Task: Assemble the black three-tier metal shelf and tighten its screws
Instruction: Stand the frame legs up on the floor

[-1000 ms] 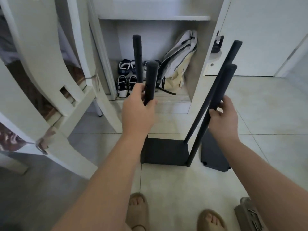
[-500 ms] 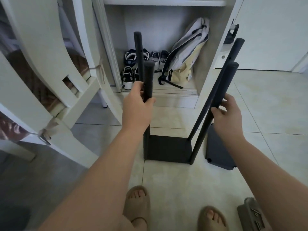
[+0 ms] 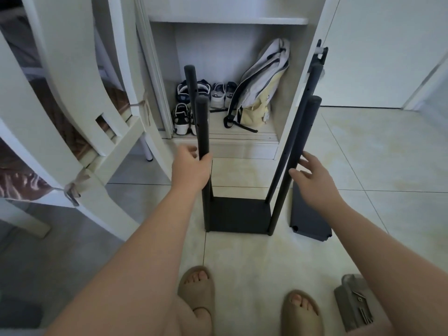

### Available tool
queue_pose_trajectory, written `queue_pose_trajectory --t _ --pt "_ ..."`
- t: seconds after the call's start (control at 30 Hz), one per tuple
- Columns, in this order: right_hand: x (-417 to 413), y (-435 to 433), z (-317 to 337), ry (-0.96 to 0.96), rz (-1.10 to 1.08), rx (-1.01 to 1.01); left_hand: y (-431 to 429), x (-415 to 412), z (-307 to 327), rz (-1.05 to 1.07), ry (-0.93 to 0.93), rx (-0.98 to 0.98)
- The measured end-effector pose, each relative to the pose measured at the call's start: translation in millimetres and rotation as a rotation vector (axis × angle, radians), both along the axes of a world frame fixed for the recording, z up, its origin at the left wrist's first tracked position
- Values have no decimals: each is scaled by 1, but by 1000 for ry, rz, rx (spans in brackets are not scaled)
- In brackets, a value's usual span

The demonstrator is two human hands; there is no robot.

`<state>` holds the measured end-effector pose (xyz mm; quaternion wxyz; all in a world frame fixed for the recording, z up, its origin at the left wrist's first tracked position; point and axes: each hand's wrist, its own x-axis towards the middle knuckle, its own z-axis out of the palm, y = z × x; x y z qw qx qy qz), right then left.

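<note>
**A:** Black metal shelf frame (image 3: pixel 238 214), four round poles, standing on the pale tiled floor (image 3: pixel 254 258) with only one tier fitted, down at the bottom. Where are the hands?

**B:** Well apart. The left hand (image 3: pixel 191 169) is wrapped round the near-left pole (image 3: pixel 203 122). The right hand (image 3: pixel 312 175) is spread, just beside the near-right pole (image 3: pixel 305 127). I cannot tell whether it touches.

**A:** What's the risk?

**B:** The right poles lean, so the joints look loose. With a single grip, the frame could rack or tip onto the loose black metal panel (image 3: pixel 310 214) lying alongside.
</note>
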<state>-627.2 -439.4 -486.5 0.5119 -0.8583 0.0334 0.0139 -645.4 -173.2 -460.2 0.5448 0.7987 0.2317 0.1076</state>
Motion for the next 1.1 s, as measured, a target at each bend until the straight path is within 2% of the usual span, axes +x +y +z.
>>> queue_pose_trajectory --t 0.07,0.13,0.2,0.3,0.47,0.57,0.77,0.93,1.1 --pt "-12 -7 1 26 26 -43 -4 -11 -1 -30 220 -37" --pt "-24 -15 4 44 46 -84 -10 -20 -4 -178 405 29" --pt "-35 -26 5 57 49 -105 -21 -26 -6 -360 503 72" --pt "-50 -49 4 64 24 -134 -48 -32 -7 -596 563 123" --pt "-64 -96 -5 103 -58 -151 -113 -32 -22 -841 557 366" --pt "-66 -121 -19 148 -87 -170 -158 -29 -38 -939 525 350" --pt "-47 -169 -70 274 -41 -313 -225 -9 -88 -1028 575 268" --pt "-3 -209 -131 433 -60 -419 -262 32 -163 -976 635 274" --pt "45 -226 -211 523 -63 -416 -296 86 -246 -852 681 235"
